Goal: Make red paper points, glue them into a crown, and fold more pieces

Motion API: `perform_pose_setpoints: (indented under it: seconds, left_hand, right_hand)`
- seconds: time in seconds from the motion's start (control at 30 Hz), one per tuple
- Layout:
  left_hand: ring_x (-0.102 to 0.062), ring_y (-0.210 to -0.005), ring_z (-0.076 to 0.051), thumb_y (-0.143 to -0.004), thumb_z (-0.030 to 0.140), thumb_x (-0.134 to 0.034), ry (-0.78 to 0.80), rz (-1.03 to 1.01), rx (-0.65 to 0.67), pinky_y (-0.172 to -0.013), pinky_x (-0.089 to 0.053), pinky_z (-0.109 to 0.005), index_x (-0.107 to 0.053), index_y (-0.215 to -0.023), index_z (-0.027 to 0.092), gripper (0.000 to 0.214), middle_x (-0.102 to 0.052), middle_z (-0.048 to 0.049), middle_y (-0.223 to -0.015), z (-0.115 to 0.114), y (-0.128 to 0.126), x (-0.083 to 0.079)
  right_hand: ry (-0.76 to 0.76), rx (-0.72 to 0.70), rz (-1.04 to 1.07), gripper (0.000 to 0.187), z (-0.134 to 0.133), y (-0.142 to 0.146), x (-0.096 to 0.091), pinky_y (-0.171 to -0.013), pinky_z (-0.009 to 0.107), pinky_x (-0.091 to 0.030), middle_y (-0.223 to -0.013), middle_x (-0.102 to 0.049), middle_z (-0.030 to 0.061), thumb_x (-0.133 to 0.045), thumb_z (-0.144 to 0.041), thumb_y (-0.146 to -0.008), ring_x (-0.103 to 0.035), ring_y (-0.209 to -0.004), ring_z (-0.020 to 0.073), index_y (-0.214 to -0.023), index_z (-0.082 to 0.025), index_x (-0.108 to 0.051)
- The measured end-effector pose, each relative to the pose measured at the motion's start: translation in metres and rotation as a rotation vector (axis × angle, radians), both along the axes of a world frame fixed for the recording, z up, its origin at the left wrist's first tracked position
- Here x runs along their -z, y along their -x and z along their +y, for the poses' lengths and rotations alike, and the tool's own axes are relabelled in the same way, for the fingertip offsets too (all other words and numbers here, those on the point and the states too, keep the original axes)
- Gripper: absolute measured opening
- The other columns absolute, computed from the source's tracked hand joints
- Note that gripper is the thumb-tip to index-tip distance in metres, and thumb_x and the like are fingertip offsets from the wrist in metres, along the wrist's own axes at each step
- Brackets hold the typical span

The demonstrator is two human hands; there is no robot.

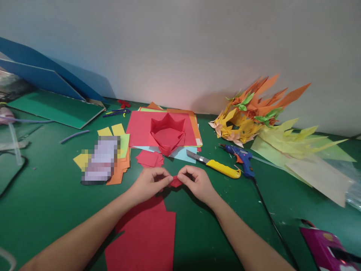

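Observation:
Between my two hands is a small folded piece of red paper [176, 182]. My left hand [150, 183] pinches its left end between thumb and fingers. At its right end, my right hand [196, 183] grips it the same way. Just beyond lie small red paper squares [148, 158] in a loose pile. Farther back, a red folded-paper crown [167, 141] with pointed edges stands on a stack of coloured sheets [138, 128]. Below my hands, larger red sheets [146, 241] lie on the green table, partly under my left forearm.
A yellow utility knife [224, 168], blade out, and a blue glue gun [242, 158] with a trailing cord lie to the right. Orange and yellow paper crowns [239, 122] stand behind them. Left are a blurred-out phone-like object [101, 160], paper squares [122, 165] and a green board [56, 107].

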State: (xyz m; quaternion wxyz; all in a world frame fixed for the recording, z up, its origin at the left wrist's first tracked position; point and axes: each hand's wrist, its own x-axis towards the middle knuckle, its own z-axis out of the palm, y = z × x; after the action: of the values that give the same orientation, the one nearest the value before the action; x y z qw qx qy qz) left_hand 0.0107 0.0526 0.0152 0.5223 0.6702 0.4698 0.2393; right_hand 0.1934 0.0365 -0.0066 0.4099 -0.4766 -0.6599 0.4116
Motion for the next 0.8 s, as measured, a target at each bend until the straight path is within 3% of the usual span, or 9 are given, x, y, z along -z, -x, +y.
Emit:
perform_pose_setpoints:
  seconds: [0.13, 0.23, 0.37, 0.5, 0.6, 0.8]
  left_hand:
    - [-0.053, -0.06, -0.012, -0.074, 0.037, -0.056, -0.135, 0.003, 0.055, -0.058, -0.042, -0.023, -0.063, -0.06, 0.017, 0.025, -0.06, -0.0004, -0.061, 0.004, 0.002, -0.001]
    - [-0.053, -0.061, -0.013, -0.073, 0.037, -0.058, -0.147, 0.01, 0.042, -0.06, -0.042, -0.024, -0.064, -0.057, 0.017, 0.026, -0.059, -0.0007, -0.059, 0.005, 0.002, 0.0]
    - [-0.052, -0.059, -0.013, -0.07, 0.04, -0.062, -0.034, -0.029, -0.048, -0.056, -0.041, -0.024, -0.068, -0.061, 0.017, 0.026, -0.06, -0.0008, -0.06, 0.003, 0.001, 0.002]
    - [-0.041, -0.047, -0.008, -0.066, 0.046, -0.066, 0.166, -0.134, -0.17, -0.046, -0.033, -0.021, -0.068, -0.065, 0.017, 0.029, -0.052, 0.0037, -0.051, 0.002, -0.002, 0.0]
    - [-0.036, -0.044, -0.005, -0.058, 0.047, -0.072, 0.293, -0.23, -0.258, -0.043, -0.028, -0.019, -0.064, -0.061, 0.016, 0.033, -0.048, 0.0063, -0.049, 0.003, -0.004, -0.004]
    - [-0.037, -0.043, -0.005, -0.054, 0.046, -0.075, 0.375, -0.27, -0.259, -0.042, -0.027, -0.017, -0.062, -0.058, 0.016, 0.034, -0.047, 0.0068, -0.045, 0.0, -0.007, -0.009]
  right_hand:
    - [0.045, 0.007, 0.049, 0.02, 0.0, 0.0, 0.002, -0.058, 0.025, -0.04, -0.061, -0.057, -0.0008, -0.054, -0.032, -0.079, -0.051, -0.059, 0.0134, -0.064, -0.019, -0.057]
    - [0.069, 0.02, 0.098, 0.022, -0.001, 0.001, 0.002, -0.059, 0.026, -0.04, -0.062, -0.056, -0.0009, -0.053, -0.034, -0.081, -0.051, -0.06, 0.0136, -0.065, -0.019, -0.056]
    - [0.022, 0.04, 0.162, 0.024, 0.001, 0.0, 0.004, -0.065, 0.028, -0.044, -0.069, -0.059, 0.0007, -0.048, -0.036, -0.087, -0.055, -0.067, 0.0149, -0.072, -0.02, -0.058]
    - [-0.122, 0.173, 0.252, 0.018, 0.002, -0.002, 0.01, -0.067, 0.029, -0.046, -0.095, -0.06, 0.0045, -0.046, -0.034, -0.089, -0.056, -0.081, 0.0166, -0.103, -0.024, -0.053]
    - [-0.3, 0.217, 0.091, 0.021, 0.0, -0.003, 0.011, -0.077, 0.034, -0.046, -0.113, -0.052, 0.0064, -0.052, -0.028, -0.085, -0.053, -0.097, 0.0199, -0.106, -0.028, -0.054]
    - [-0.52, 0.171, -0.342, 0.01, -0.007, -0.001, 0.003, -0.095, 0.044, -0.033, -0.122, -0.047, 0.0033, -0.062, -0.025, -0.083, -0.044, -0.114, 0.0259, -0.085, -0.031, -0.07]
